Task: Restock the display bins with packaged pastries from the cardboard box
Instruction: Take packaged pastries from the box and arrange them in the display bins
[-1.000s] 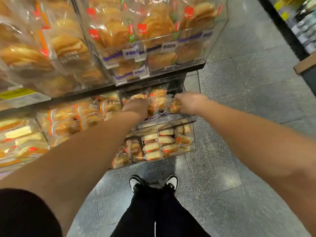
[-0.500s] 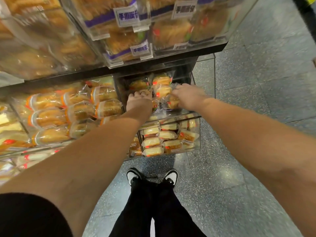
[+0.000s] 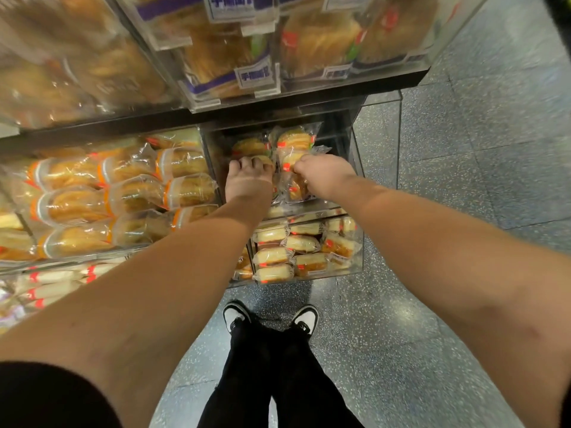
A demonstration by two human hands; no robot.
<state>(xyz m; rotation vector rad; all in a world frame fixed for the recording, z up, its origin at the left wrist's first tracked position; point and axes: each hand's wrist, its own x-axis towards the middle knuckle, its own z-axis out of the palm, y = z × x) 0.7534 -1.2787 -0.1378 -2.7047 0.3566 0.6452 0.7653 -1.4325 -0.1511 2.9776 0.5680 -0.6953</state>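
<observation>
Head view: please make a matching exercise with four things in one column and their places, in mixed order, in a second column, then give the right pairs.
Things:
1. left hand
2. right hand
3. black-and-white shoes
4. pale sandwich cakes

Places:
A. on the speckled floor
B. in the lowest clear bin
C. on the bun packet in the middle bin
D. on the stacked packets beside it

Pairs: 1-C, 2-D, 3-A, 4-B

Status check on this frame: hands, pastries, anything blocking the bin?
Left hand fingers resting on a packaged pastry in the clear bin. Right hand grip curled on another pack. Cardboard box not in view. Nothing blocking.
</observation>
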